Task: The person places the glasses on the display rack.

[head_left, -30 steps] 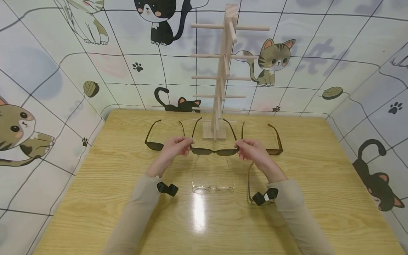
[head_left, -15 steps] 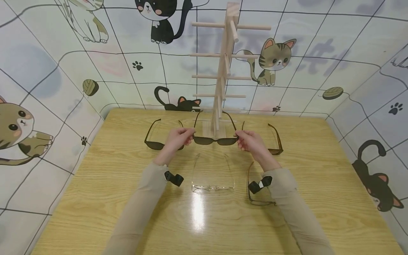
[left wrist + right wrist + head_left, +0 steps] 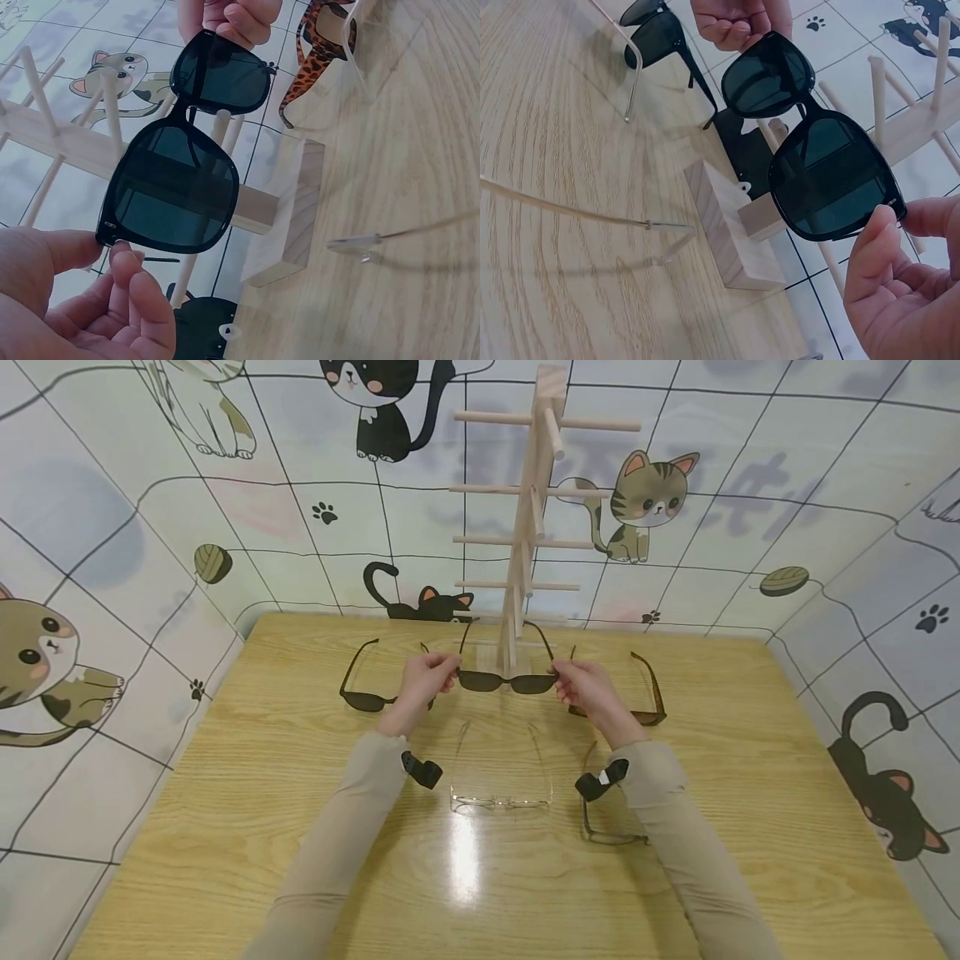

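Black sunglasses point(image 3: 481, 681) with dark lenses are held up, front toward me, before the lower part of a wooden peg stand point(image 3: 522, 552). My left hand point(image 3: 426, 681) pinches their left outer corner between thumb and finger. At the opposite corner my right hand point(image 3: 588, 687) pinches the frame the same way. Their temples extend back on either side of the stand's post. In the left wrist view the sunglasses point(image 3: 176, 187) overlap the stand's post, above its base block point(image 3: 289, 225). The right wrist view shows both lenses of the sunglasses point(image 3: 829, 176) and both hands.
Dark sunglasses point(image 3: 365, 702) lie on the wooden table point(image 3: 247, 827) at left, partly behind my left hand. Tortoiseshell glasses point(image 3: 651, 717) lie at right. Thin wire-rimmed glasses point(image 3: 501, 802) lie in front, with another pair of glasses point(image 3: 615, 838) under my right wrist. Cat-patterned walls surround the table.
Both hands have carried the black sunglasses away from me and upward in the head view, toward the stand. The temples now pass the post. The other glasses have stayed put.
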A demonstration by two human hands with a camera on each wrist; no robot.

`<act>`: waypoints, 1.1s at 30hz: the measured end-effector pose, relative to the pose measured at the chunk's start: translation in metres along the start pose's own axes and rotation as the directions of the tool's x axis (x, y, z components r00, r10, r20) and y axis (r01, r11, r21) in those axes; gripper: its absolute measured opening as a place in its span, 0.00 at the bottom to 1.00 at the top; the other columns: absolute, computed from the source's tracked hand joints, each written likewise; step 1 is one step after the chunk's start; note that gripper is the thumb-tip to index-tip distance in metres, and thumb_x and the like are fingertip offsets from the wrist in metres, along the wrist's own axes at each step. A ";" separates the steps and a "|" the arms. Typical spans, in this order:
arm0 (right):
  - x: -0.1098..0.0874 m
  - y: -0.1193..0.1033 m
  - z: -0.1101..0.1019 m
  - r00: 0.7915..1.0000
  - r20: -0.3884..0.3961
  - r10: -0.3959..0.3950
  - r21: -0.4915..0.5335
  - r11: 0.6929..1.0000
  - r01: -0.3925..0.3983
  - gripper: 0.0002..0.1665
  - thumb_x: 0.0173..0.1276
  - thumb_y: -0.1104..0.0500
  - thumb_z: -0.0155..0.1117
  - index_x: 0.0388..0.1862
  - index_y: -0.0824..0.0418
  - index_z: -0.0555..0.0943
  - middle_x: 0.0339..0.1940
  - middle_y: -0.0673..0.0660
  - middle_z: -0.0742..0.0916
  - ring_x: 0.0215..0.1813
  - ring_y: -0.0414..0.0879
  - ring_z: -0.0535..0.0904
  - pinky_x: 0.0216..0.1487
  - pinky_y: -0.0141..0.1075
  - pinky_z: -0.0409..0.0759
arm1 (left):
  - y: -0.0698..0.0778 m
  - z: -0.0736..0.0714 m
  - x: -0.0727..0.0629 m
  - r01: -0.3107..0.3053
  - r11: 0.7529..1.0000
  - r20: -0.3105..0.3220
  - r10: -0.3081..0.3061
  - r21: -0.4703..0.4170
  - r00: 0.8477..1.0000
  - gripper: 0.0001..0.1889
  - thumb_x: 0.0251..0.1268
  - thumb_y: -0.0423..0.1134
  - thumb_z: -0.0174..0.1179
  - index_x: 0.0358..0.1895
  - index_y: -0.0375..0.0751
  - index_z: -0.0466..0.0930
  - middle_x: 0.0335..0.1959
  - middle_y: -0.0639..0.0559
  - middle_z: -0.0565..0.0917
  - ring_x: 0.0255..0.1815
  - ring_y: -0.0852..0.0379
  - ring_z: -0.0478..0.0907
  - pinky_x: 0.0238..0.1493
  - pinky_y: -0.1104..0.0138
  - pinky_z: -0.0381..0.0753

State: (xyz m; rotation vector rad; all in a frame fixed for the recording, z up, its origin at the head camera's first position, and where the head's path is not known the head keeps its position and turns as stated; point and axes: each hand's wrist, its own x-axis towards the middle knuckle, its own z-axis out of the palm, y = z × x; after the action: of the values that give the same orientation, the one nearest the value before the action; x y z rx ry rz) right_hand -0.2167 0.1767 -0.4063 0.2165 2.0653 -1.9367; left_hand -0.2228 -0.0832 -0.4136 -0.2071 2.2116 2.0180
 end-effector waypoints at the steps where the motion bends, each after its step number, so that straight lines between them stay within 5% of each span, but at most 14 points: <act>1: 0.001 0.001 0.000 1.000 -0.004 0.002 0.001 1.000 -0.002 0.24 0.73 0.55 0.51 0.54 0.75 0.71 0.18 0.48 0.75 0.18 0.36 0.71 0.20 0.25 0.71 | 0.000 0.000 0.000 0.005 1.000 0.000 -0.005 -0.001 1.000 0.15 0.66 0.40 0.58 0.45 0.29 0.81 0.20 0.53 0.77 0.17 0.65 0.71 0.22 0.76 0.74; 18: 0.006 0.002 0.000 1.000 0.018 0.020 0.012 1.000 -0.021 0.17 0.74 0.55 0.51 0.48 0.69 0.74 0.19 0.49 0.76 0.19 0.37 0.71 0.20 0.25 0.71 | -0.003 0.003 0.004 0.037 0.999 -0.017 -0.037 0.007 0.999 0.16 0.67 0.37 0.56 0.51 0.27 0.78 0.22 0.54 0.76 0.18 0.66 0.72 0.23 0.77 0.75; 33: 0.009 0.006 -0.002 1.000 0.012 0.023 -0.010 1.000 -0.023 0.25 0.74 0.56 0.49 0.57 0.77 0.69 0.20 0.49 0.76 0.20 0.36 0.72 0.22 0.24 0.72 | -0.004 0.007 0.006 0.045 0.999 -0.026 -0.045 0.018 0.999 0.15 0.67 0.36 0.56 0.52 0.29 0.79 0.24 0.53 0.76 0.20 0.64 0.72 0.26 0.76 0.76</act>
State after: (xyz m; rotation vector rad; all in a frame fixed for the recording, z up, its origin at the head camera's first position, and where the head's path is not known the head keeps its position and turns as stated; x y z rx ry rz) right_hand -0.2237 0.1782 -0.4148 0.2251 2.0552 -1.9092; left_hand -0.2274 -0.0770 -0.4196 -0.2797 2.2195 1.9819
